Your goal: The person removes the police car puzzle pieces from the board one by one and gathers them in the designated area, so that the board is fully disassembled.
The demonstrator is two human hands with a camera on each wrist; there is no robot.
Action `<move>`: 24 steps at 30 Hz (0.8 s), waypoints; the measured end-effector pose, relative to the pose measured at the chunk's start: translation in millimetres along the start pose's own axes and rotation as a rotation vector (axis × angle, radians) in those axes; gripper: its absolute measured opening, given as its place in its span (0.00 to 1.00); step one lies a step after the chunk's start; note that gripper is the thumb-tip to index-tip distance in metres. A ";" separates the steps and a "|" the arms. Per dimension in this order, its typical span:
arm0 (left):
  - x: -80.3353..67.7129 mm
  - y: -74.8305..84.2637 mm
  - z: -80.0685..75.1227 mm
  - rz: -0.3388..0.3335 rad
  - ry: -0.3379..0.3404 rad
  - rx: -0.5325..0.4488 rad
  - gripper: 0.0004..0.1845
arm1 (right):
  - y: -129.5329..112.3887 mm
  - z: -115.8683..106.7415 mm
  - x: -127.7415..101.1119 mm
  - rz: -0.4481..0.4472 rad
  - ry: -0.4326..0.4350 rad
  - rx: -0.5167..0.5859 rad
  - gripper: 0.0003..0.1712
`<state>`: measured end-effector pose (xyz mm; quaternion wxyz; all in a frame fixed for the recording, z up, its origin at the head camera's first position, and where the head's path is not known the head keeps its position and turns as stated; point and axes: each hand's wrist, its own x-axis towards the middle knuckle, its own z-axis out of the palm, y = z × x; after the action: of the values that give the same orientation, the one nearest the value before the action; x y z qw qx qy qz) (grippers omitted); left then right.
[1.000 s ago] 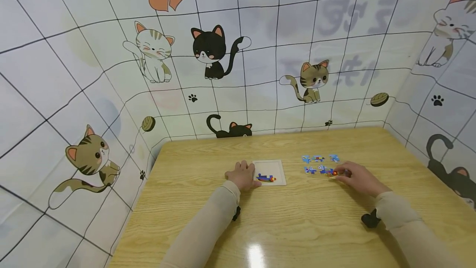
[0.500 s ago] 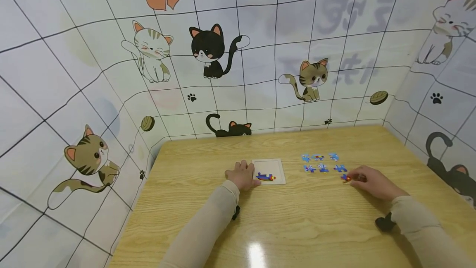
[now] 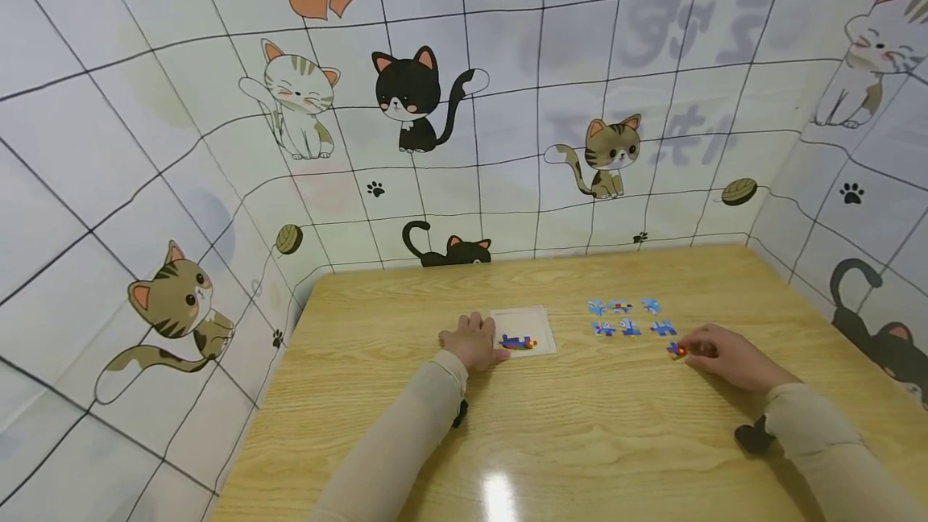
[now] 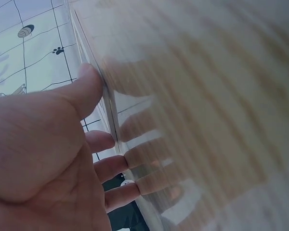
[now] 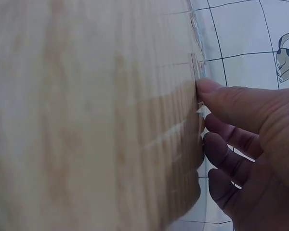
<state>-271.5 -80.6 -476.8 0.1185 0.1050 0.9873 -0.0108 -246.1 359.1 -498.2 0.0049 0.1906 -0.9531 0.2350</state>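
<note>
In the head view my right hand (image 3: 732,357) pinches a blue and red jigsaw puzzle piece (image 3: 677,350) low over or on the table; the exact height cannot be told. The right wrist view has the thumb (image 5: 209,87) against the thin edge of that piece, with the other fingers curled behind. My left hand (image 3: 471,342) lies spread at the left edge of a square white puzzle tray (image 3: 536,319), thumb along its near corner. Inside the tray, along its near side, sit joined blue, red and yellow pieces (image 3: 518,342).
Several loose blue puzzle pieces (image 3: 627,327) lie in two rows right of the tray, just beyond my right hand. The wooden table (image 3: 565,433) meets a cat-patterned wall covering (image 3: 507,208) at the back and sides.
My right hand has moved right and towards me, drawing the pinched piece out from the near row. Another blue piece at that row's end now shows. The left hand stays put.
</note>
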 end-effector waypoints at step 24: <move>3.9 -0.3 3.8 -0.009 0.019 -0.002 0.36 | -114.3 45.3 99.2 -0.195 -0.137 0.156 0.17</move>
<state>-274.4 -80.4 -481.5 0.1092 0.1006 0.9889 -0.0092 -292.7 209.5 -477.7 -0.0520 0.2978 -0.9070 0.2933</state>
